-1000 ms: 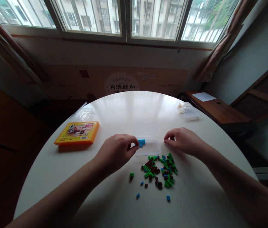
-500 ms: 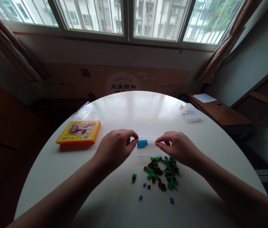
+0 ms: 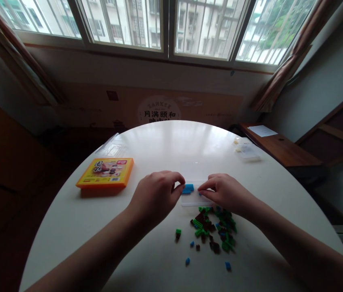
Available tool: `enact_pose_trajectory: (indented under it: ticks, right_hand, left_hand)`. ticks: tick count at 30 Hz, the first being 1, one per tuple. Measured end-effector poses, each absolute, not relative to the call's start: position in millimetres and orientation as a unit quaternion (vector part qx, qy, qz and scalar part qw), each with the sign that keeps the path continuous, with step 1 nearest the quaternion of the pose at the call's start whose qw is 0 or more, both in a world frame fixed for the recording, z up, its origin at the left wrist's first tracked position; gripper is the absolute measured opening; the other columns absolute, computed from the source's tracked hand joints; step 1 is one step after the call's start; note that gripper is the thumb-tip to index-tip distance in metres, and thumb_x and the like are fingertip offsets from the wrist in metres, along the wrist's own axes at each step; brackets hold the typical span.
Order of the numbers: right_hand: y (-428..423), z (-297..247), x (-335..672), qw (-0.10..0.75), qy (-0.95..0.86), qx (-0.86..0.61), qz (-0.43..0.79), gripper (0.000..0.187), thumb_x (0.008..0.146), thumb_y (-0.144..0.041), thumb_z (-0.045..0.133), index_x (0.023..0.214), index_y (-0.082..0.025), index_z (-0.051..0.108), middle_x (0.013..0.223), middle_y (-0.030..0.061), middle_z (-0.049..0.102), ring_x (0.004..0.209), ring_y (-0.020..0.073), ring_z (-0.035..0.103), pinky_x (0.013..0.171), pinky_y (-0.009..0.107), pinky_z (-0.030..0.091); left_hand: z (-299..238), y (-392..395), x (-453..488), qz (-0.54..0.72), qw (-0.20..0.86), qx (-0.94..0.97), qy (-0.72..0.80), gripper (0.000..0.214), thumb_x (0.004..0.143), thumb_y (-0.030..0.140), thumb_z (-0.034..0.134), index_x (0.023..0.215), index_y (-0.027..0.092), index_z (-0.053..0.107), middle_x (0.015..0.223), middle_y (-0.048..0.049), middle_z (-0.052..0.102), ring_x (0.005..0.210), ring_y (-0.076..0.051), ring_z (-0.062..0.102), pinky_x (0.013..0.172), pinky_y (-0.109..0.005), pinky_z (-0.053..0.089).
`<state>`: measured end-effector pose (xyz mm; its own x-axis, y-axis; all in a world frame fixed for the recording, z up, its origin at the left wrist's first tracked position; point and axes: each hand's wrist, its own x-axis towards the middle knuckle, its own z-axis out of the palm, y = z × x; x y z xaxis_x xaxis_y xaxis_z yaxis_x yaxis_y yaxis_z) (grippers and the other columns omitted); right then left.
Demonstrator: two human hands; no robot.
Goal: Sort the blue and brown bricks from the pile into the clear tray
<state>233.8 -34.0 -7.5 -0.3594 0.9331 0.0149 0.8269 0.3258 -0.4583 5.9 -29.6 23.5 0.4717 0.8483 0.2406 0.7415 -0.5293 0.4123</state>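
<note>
My left hand (image 3: 157, 194) pinches blue blocks (image 3: 188, 188) at the clear tray's (image 3: 200, 204) nine o'clock edge; my right hand (image 3: 228, 192) pinches a small blue piece (image 3: 200, 194). Loose bricks (image 3: 212, 228) crowd five o'clock (nearest me); beyond nine, a yellow box (image 3: 106, 172).

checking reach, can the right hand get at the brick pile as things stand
Likely yes: the brick pile lies uncovered, close to the right hand, though that hand may be holding a small blue brick.

Blue studded block (image 3: 188, 188) at left end of clear box (image 3: 193, 203), right of frame centre; green-brown-blue loose bricks (image 3: 200, 217) heaped below.
</note>
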Motion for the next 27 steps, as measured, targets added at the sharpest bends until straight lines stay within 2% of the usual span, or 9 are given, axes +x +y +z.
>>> enact_pose_trajectory:
  ticks: [3,7,14,19,22,27]
  right_hand:
    - [-34,-6,237,0.161,-0.803,-0.547,0.172,0.021,0.087,-0.030,0.060,0.096,-0.028,0.079,0.084,0.0025,0.072,0.076,0.0169,0.063,0.069,0.029,0.046]
    - [-42,-2,239,0.239,-0.794,-0.539,0.145,0.017,0.088,-0.027,0.062,0.095,-0.027,0.078,0.077,0.0017,0.069,0.069,0.0147,0.060,0.065,0.028,0.045]
    - [-58,5,230,0.357,-0.787,-0.472,0.175,0.011,0.085,-0.028,0.068,0.091,-0.024,0.076,0.075,0.0024,0.066,0.070,0.0150,0.059,0.063,0.028,0.047]
    - [-61,7,227,0.398,-0.772,-0.458,0.191,0.011,0.084,-0.026,0.069,0.092,-0.023,0.076,0.076,0.0030,0.067,0.071,0.0152,0.061,0.063,0.028,0.049]
    - [-62,7,227,0.412,-0.765,-0.449,0.207,0.011,0.085,-0.027,0.070,0.092,-0.022,0.076,0.077,0.0034,0.068,0.071,0.0150,0.061,0.062,0.028,0.049]
    - [-63,5,227,0.423,-0.765,-0.429,0.228,0.010,0.084,-0.025,0.071,0.092,-0.023,0.076,0.078,0.0032,0.069,0.072,0.0148,0.062,0.063,0.028,0.049]
  left_hand:
    - [22,-30,7,0.207,0.136,0.850,0.465,0.012,0.086,0.025,0.062,0.087,0.022,0.073,0.082,-0.0023,0.073,0.069,-0.017,0.062,0.061,-0.027,0.043]
    - [19,-33,10,0.229,0.175,0.852,0.436,0.011,0.085,0.024,0.063,0.088,0.022,0.074,0.080,-0.0017,0.071,0.068,-0.015,0.061,0.060,-0.025,0.043]
    - [8,-37,19,0.345,0.336,0.777,0.406,0.008,0.083,0.024,0.067,0.084,0.020,0.074,0.062,0.0022,0.063,0.054,-0.009,0.051,0.055,-0.021,0.042]
    - [3,-39,24,0.403,0.436,0.711,0.377,0.011,0.081,0.026,0.069,0.082,0.017,0.074,0.067,-0.0017,0.066,0.060,-0.012,0.056,0.058,-0.022,0.047]
    - [2,-40,25,0.410,0.449,0.702,0.370,0.011,0.081,0.027,0.069,0.082,0.017,0.074,0.072,-0.0036,0.069,0.065,-0.014,0.060,0.062,-0.024,0.050]
    - [1,-41,26,0.417,0.448,0.702,0.365,0.011,0.081,0.026,0.070,0.083,0.016,0.074,0.070,-0.0032,0.068,0.062,-0.013,0.058,0.060,-0.024,0.049]
